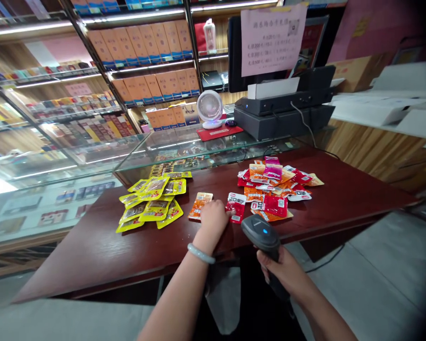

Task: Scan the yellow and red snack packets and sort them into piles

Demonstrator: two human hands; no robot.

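My left hand [214,219], with a pale bangle at the wrist, is low over the dark red table [92,251]. Its fingers are curled, and the thumb lies on the left edge of a red and white snack packet [236,206]; the undersides of the fingers are hidden. Partly behind those knuckles lies an orange snack packet [199,204]. My right hand [282,267] grips a black barcode scanner [261,233] by its handle. The scanner's head, showing a blue light, is just in front of the red packet.
Yellow snack packets [152,199] form a pile on the left. Mixed red, orange and pink packets [273,187] are heaped on the right. Behind are a glass display case [135,158], a small white fan [210,109] and a monitor [235,57] with a pink sign.
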